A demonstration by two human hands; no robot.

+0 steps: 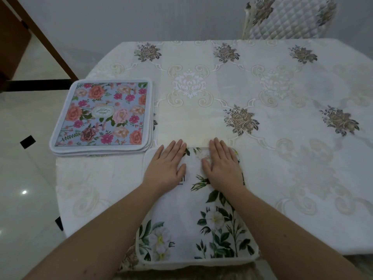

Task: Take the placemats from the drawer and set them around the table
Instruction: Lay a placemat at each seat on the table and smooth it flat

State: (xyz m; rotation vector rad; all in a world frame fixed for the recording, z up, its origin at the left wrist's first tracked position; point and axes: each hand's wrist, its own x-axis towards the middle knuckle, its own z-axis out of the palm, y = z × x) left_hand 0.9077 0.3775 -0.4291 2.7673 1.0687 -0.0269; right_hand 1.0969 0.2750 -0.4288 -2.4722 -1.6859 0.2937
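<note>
head view has my left hand [166,164] and right hand [222,164] lying flat, fingers straight, side by side with a small gap, pressing the far part of the white floral placemat [181,215] at the table's near edge. its near edge seems to hang past the tablecloth [282,87], so i judge it could slip off once i let go. the stack of pink floral placemats [105,116] sits at the left corner, close to the edge, where a careless brush could knock it off.
</note>
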